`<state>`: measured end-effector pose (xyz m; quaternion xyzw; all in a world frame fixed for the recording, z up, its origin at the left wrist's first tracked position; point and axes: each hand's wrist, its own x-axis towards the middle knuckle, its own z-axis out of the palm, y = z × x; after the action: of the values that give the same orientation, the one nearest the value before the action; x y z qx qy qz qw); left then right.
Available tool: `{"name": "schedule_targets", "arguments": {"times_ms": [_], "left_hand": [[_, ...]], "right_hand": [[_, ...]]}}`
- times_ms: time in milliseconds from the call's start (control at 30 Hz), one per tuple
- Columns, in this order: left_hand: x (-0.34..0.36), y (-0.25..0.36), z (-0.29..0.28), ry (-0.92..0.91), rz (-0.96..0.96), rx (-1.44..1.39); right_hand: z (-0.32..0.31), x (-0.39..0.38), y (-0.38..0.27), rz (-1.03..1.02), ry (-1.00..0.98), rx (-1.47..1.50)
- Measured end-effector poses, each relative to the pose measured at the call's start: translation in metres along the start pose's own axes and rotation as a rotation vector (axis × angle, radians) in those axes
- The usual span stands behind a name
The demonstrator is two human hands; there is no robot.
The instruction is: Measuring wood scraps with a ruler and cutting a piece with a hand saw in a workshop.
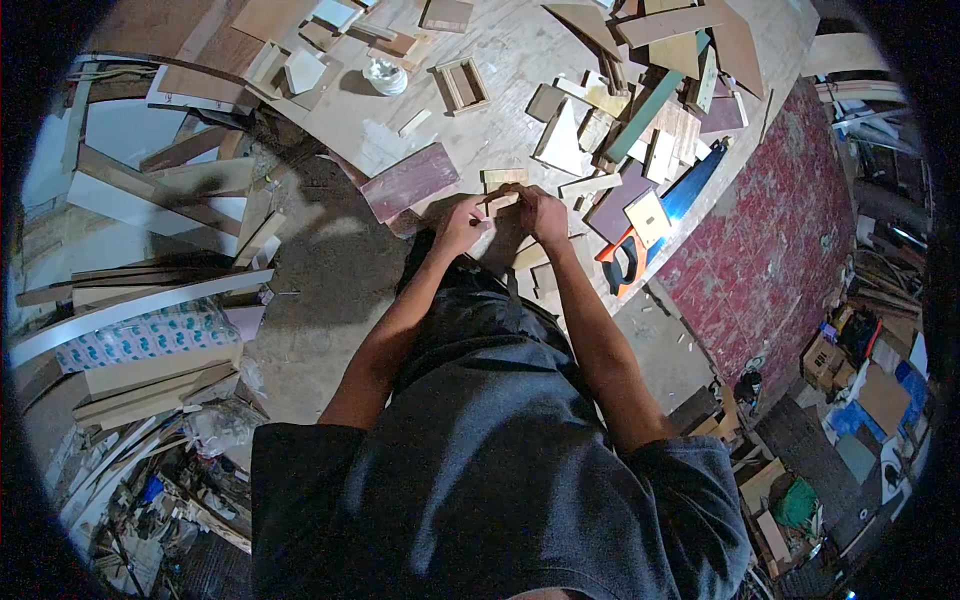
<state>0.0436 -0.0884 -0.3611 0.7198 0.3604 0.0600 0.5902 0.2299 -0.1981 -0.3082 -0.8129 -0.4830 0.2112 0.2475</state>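
Observation:
At the near edge of the workbench, my left hand (462, 226) and my right hand (544, 216) are close together, both closed around a small light wood strip (503, 201). The left fingers pinch its left end and the right fingers grip its right end. Just beyond lies a short pale wood block (505, 178). Left of my hands is a dark reddish-brown board (412, 182). A thin pale strip (590, 186) rests to the right of my right hand. Farther off stands a small open wooden frame (462, 86).
A handsaw with an orange and black handle (622, 262) lies along the bench's right edge. Wood offcuts, including a green strip (645, 115), pile up nearby. A white tub (385, 76) stands at the back left. Stacked boards (160, 200) lean on the left.

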Motion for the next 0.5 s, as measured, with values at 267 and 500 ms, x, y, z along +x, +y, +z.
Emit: {"name": "schedule_targets", "arguments": {"times_ms": [267, 500], "left_hand": [[0.002, 0.005, -0.004, -0.062, -0.041, -0.063], [0.005, 0.014, -0.001, -0.004, -0.035, 0.077]], "right_hand": [[-0.011, -0.011, 0.012, 0.177, 0.259, 0.246], [-0.020, -0.057, 0.074, 0.525, 0.367, 0.454]]}}
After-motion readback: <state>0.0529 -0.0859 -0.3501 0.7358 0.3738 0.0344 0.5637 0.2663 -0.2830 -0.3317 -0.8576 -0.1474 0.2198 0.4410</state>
